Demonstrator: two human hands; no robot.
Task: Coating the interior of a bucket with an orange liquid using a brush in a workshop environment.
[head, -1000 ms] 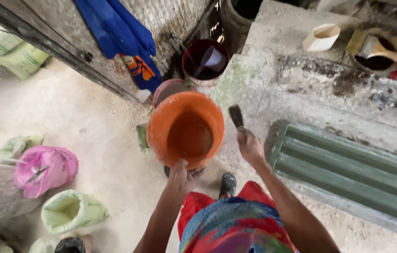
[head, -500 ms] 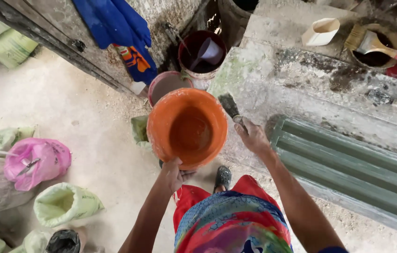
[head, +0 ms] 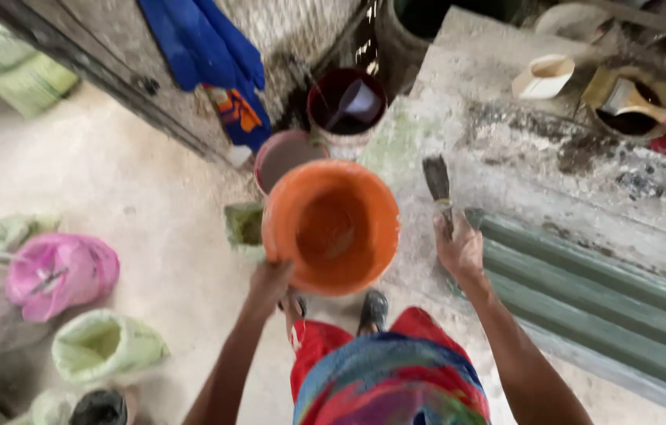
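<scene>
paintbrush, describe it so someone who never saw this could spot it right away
Start at the big orange bucket held by the left hand. Just to its right, the right hand holds the paintbrush upright over the concrete ledge. Its dark flat bristles point up, unlike the brush in the far tin.

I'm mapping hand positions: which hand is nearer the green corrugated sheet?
Right. The right hand, holding a paintbrush, hovers at the green corrugated sheet; the left hand grips the orange bucket.

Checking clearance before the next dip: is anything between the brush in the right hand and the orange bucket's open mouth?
Nothing visible. The brush in the right hand stands just right of the orange bucket, which the left hand grips at its near rim; its mouth is uncovered.
</scene>
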